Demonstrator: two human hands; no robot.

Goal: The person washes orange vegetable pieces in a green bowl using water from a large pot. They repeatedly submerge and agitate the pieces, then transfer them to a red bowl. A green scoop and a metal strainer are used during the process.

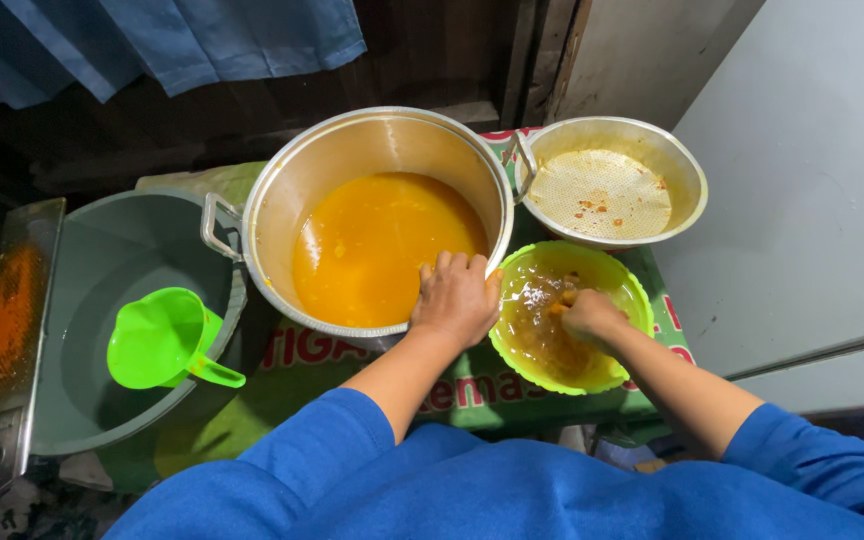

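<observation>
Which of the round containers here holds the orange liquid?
The large metal pot in the middle, whose rim the left hand grips. The small metal strainer bowl holds only residue, and the green bowl holds brownish pulp.

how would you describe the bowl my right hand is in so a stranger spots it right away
Start at the big metal pot of orange liquid in the middle. The bowl sits just to its right, against the pot's rim, in front of the metal strainer basin. It is the only bright green translucent plastic bowl, holding brownish pulp in liquid, with the right hand dipped in.

Bright overhead light; glare on pot rim [372,118] — dim, shadowed top-left corner.
</observation>
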